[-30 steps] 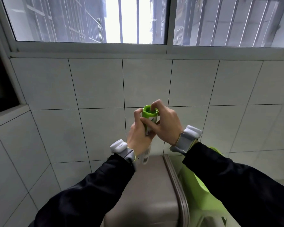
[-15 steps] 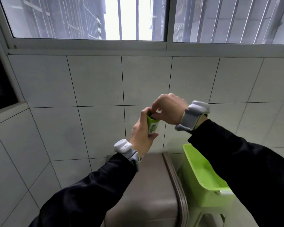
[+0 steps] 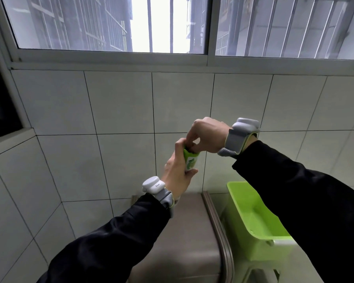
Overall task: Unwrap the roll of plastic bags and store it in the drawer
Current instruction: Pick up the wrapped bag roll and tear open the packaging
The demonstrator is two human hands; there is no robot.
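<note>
A green roll of plastic bags (image 3: 190, 161) in a printed wrapper stands upright in front of the tiled wall. My left hand (image 3: 178, 172) is wrapped around its lower part from the left. Above it, my right hand (image 3: 207, 137) comes down from the right, with thumb and fingertips pinching at the roll's top end. Most of the roll is hidden by my fingers. No drawer is visible.
A brown-grey cabinet top (image 3: 192, 237) with a rounded rim lies below my hands. To its right stands a bright green plastic stool or bin (image 3: 251, 219). White wall tiles (image 3: 121, 103) and a barred window (image 3: 110, 25) fill the background.
My right hand rose from gripping the roll's side to pinching its top from above. The roll and my left hand stayed nearly in place; the view tilted slightly.
</note>
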